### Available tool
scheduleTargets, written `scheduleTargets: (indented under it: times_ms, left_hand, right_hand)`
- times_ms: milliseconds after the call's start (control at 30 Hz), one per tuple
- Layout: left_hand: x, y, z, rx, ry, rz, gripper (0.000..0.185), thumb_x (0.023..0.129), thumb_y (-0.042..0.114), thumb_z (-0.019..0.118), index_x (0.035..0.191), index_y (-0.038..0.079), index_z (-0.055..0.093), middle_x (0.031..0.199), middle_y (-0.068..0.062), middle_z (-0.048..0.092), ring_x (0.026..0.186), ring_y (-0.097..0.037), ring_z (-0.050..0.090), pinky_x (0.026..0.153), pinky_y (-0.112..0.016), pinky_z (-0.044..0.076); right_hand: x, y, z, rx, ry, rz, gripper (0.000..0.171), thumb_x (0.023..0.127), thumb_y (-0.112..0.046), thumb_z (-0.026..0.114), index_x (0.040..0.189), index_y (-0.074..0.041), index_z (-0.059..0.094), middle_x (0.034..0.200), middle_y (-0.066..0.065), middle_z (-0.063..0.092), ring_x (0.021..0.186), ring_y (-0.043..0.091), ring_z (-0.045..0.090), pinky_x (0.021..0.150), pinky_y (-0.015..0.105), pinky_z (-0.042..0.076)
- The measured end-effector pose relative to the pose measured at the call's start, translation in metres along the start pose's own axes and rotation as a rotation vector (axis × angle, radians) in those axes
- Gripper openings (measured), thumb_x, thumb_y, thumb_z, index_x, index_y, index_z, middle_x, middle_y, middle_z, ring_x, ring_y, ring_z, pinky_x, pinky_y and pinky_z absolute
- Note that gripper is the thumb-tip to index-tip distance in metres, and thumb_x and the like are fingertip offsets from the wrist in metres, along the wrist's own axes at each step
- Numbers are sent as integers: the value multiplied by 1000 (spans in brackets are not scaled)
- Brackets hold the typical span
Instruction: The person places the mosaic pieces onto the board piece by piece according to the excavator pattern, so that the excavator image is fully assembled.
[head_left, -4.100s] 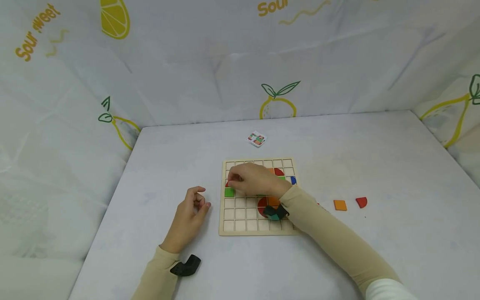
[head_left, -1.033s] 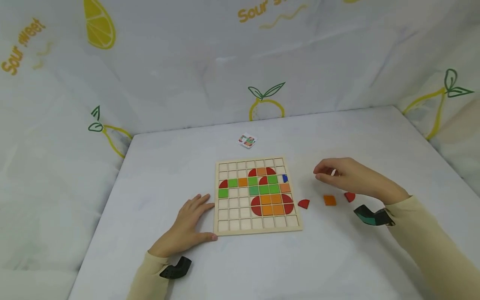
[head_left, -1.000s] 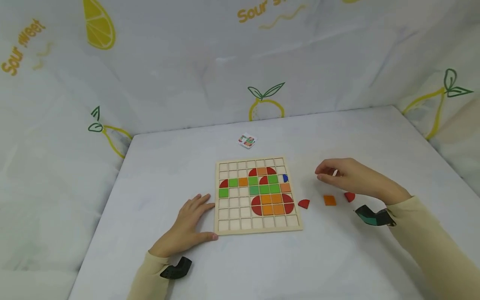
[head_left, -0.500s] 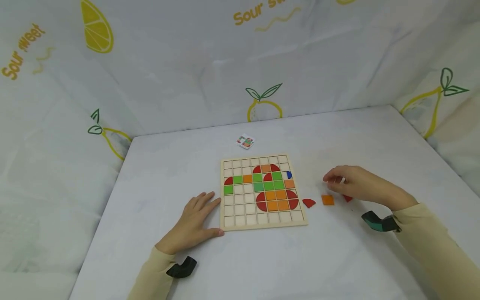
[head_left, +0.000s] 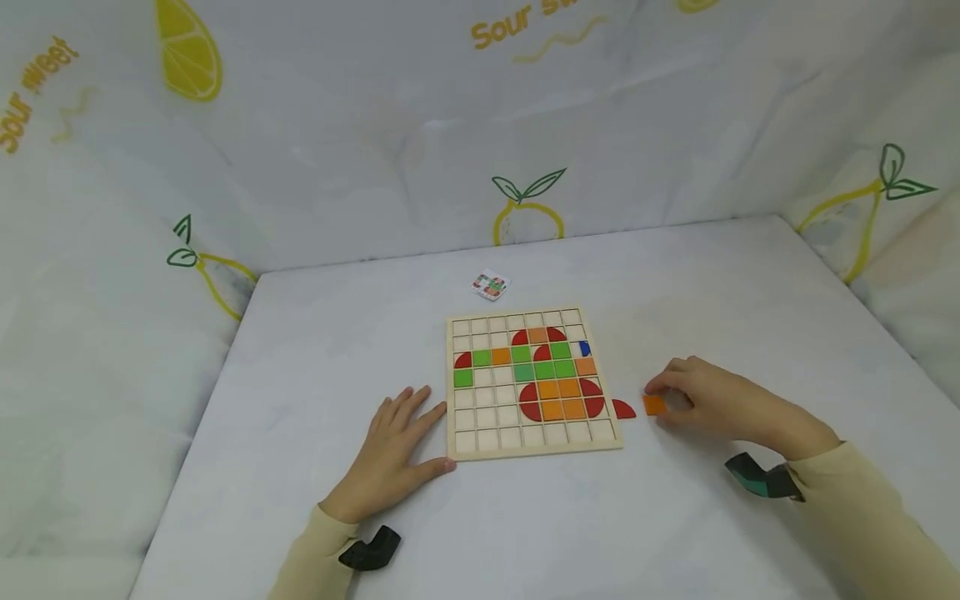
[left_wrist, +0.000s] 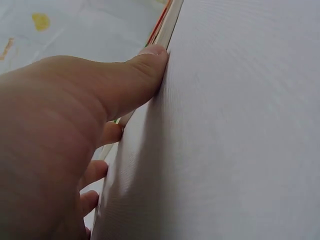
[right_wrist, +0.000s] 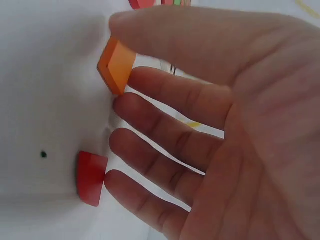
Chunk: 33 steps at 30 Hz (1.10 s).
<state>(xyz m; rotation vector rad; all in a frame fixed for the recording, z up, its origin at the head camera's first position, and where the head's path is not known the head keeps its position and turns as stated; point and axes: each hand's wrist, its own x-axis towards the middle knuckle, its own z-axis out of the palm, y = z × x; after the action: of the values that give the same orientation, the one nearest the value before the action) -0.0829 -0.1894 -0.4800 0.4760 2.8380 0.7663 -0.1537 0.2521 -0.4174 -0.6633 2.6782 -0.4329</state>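
Note:
A wooden grid board (head_left: 497,443) lies on the table with red, green, orange and blue tiles set in several of its cells. My left hand (head_left: 392,460) rests on the table, fingers spread, the thumb and forefinger touching the board's left edge; the thumb (left_wrist: 145,70) meets that edge in the left wrist view. To the right of the board, my right hand (head_left: 716,404) pinches an orange square tile (head_left: 654,405), which is tilted in the right wrist view. A red quarter-round tile (right_wrist: 91,178) lies beside the little finger there; the hand hides it in the head view.
Another red quarter-round tile (head_left: 622,409) lies close to the board's right edge. Behind the board is a small pattern card (head_left: 491,285) with coloured shapes. A white cloth with lemon prints (head_left: 528,221) hangs along the back.
My right hand has left the board, moved right, and come down to take hold of the orange tile. My left hand has opened out and come to the board's left edge.

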Motion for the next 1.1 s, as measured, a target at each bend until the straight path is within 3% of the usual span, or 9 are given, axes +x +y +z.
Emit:
scheduleTargets:
  times_ms: [133, 267, 433, 567, 667, 733, 800, 1100]
  left_hand:
    - [-1, 0, 1, -3, 4, 8, 80, 88, 51, 74, 154, 18, 45, 169, -9, 25, 159, -33, 10, 129, -58, 4]
    - [0, 0, 1, -14, 14, 34, 83, 88, 50, 74, 157, 18, 40, 170, -5, 25, 159, -32, 12, 128, -58, 3]
    - [0, 0, 3, -71, 15, 126, 75, 92, 40, 73, 156, 18, 42, 168, 4, 30, 158, -26, 23, 128, -57, 1]
    - [-1, -1, 3, -79, 12, 171, 65, 94, 38, 70, 152, 17, 48, 165, 5, 35, 157, -24, 26, 128, -57, 3]
    - [0, 0, 3, -74, 7, 169, 64, 95, 39, 69, 152, 18, 49, 166, 3, 35, 157, -23, 26, 128, -56, 3]
    - [-1, 0, 3, -71, 0, 159, 64, 95, 39, 70, 152, 18, 49, 166, 2, 34, 157, -23, 26, 129, -56, 2]
    - [-1, 1, 4, -74, -2, 151, 65, 94, 37, 71, 152, 18, 49, 166, 1, 33, 157, -24, 26, 129, -56, 2]
    - [0, 3, 3, -59, -1, 133, 64, 94, 36, 72, 150, 16, 49, 166, 1, 33, 157, -22, 26, 129, -55, 3]
  right_hand:
    - [1, -3, 5, -59, 31, -2, 31, 83, -20, 83, 112, -11, 74, 100, -6, 67, 93, 15, 58, 79, 33, 59]
    - [2, -4, 1, -46, 51, -6, 27, 84, -17, 80, 109, -10, 74, 97, -6, 66, 88, 13, 56, 73, 29, 56]
    - [11, -13, -12, -19, 87, 10, 28, 87, -18, 77, 114, -8, 72, 104, 1, 68, 94, 18, 59, 75, 32, 58]
    - [23, -28, -23, 9, 94, 23, 32, 90, -19, 75, 120, -9, 69, 111, 6, 67, 98, 22, 61, 67, 32, 60]
    - [34, -40, -28, 9, 106, -2, 33, 91, -21, 74, 122, -10, 69, 112, 7, 67, 99, 23, 61, 69, 35, 61]
    - [42, -47, -29, -9, 128, -38, 32, 91, -21, 75, 121, -10, 70, 110, 5, 68, 104, 25, 62, 82, 39, 60]
    - [50, -54, -30, 7, 138, -66, 31, 92, -21, 74, 121, -9, 70, 110, 5, 68, 106, 26, 62, 86, 43, 60]
    - [78, -75, -33, 86, 133, -106, 31, 94, -19, 71, 123, -9, 69, 116, 7, 67, 110, 28, 61, 93, 47, 56]
